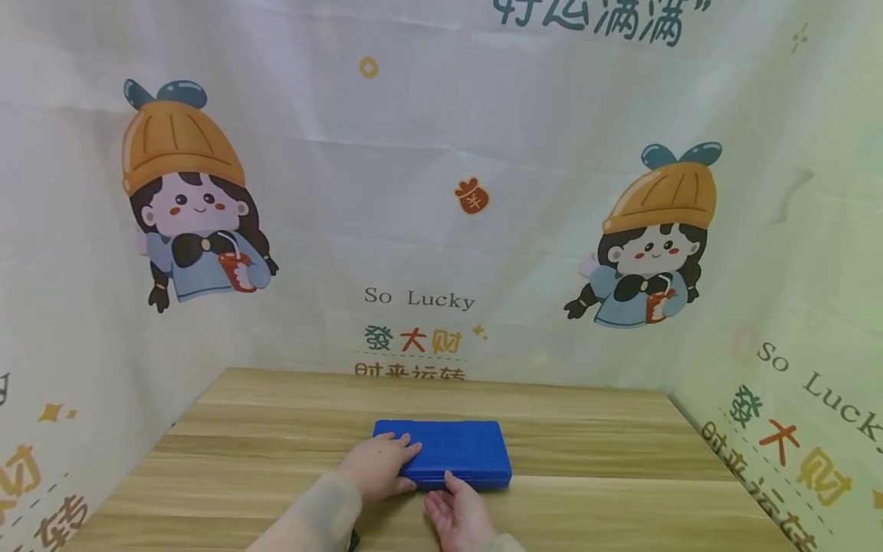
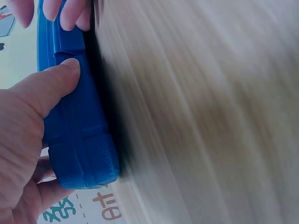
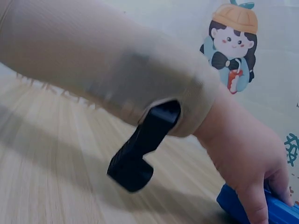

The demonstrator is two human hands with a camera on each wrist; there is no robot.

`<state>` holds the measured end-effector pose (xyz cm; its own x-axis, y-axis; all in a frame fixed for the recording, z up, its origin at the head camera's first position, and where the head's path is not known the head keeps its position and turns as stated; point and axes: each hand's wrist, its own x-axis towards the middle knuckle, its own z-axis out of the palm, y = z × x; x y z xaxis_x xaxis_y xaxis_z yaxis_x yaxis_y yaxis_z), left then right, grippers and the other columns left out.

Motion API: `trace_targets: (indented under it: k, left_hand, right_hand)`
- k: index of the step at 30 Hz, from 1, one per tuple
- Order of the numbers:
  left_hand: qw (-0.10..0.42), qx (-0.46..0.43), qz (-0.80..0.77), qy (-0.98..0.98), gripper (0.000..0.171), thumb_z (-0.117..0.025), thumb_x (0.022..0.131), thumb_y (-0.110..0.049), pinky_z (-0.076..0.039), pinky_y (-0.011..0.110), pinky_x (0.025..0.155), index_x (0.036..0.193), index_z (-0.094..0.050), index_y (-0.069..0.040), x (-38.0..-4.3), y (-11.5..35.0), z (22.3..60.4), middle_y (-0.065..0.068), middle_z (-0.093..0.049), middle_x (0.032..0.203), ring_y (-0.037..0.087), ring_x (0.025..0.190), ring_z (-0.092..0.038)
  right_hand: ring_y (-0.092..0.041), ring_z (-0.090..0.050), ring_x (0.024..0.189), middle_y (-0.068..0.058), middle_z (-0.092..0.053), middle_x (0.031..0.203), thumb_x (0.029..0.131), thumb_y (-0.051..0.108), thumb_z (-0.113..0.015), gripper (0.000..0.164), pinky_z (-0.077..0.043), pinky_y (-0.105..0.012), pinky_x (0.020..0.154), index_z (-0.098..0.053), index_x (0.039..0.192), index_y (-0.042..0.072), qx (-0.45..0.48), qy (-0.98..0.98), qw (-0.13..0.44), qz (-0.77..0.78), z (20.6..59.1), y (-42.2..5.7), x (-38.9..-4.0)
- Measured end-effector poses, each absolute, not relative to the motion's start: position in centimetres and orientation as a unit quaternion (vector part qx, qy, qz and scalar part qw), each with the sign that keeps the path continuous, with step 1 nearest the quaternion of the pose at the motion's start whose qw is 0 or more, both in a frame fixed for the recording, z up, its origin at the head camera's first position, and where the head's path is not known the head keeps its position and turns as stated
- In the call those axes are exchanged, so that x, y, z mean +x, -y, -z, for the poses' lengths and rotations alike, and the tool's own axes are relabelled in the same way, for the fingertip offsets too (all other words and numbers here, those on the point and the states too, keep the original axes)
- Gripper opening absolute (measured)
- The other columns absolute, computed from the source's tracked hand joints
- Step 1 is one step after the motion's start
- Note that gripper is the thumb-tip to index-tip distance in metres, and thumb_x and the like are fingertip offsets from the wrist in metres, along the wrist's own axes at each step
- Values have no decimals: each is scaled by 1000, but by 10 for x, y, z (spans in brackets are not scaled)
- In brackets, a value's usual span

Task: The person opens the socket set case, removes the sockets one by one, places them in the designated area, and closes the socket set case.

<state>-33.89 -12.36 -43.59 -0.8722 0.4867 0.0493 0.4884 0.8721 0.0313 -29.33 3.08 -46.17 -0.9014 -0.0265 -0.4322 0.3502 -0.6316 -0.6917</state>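
Note:
A closed blue plastic case (image 1: 464,446) lies flat on the wooden table, its long front side toward me. My left hand (image 1: 378,466) holds its left end, fingers spread over the lid and thumb against the front side. In the left wrist view, the left thumb (image 2: 63,80) presses beside a raised latch (image 2: 69,43). At the front edge is my right hand (image 1: 461,512), its thumb touching the case near the middle and its other fingers loosely bent below, palm partly turned up. What the case contains is hidden.
The wooden table (image 1: 276,429) reaches back to a pale cloth backdrop (image 1: 414,192) with printed cartoon figures and lettering, which also hangs along both sides. A black device (image 3: 140,149) sticks out from the left sleeve (image 3: 117,70).

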Motion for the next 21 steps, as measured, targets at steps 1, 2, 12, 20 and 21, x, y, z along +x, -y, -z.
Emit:
trace_targets:
  k: [1, 2, 12, 20, 21]
  left_hand:
    - [21, -251, 20, 968, 59, -69, 86, -44, -41, 48, 101, 134, -58, -14, -339, 123, 436, 13, -56, 135, 35, 125, -51]
    - [21, -250, 20, 968, 58, -69, 86, -44, -41, 48, 101, 134, -59, -14, -338, 123, 435, 12, -56, 135, 35, 125, -51]
    - [16, -259, 22, 966, 58, -67, 87, -46, -41, 48, 101, 135, -58, -15, -332, 124, 433, 12, -57, 135, 34, 125, -51]
    - [29, -268, 22, 963, 56, -67, 87, -44, -42, 48, 100, 133, -60, -14, -327, 127, 433, 11, -58, 133, 35, 122, -53]
    - [30, -269, 18, 963, 55, -67, 87, -44, -43, 48, 99, 133, -60, -15, -327, 128, 434, 11, -58, 133, 35, 122, -53]
  right_hand:
    - [-29, -47, 105, -25, -40, 114, 102, 10, -41, 33, -39, -39, 104, -35, 122, -16, 200, -415, 101, 882, 461, -30, -294]
    - [-27, -47, 101, -23, -39, 111, 103, 9, -39, 29, -40, -39, 103, -37, 119, -15, 204, -416, 98, 881, 461, -29, -294]
    - [-43, -32, 135, -38, -31, 139, 106, 20, -35, 55, -34, -44, 107, -23, 140, -20, 202, -438, 126, 867, 468, -31, -297]
    - [-35, -59, 104, -32, -56, 104, 105, 19, -38, 42, -45, -44, 97, -41, 120, -20, 180, -471, 127, 854, 472, -32, -290]
    - [-31, -60, 96, -27, -57, 96, 105, 17, -39, 37, -47, -43, 96, -43, 115, -19, 179, -471, 128, 854, 473, -33, -289]
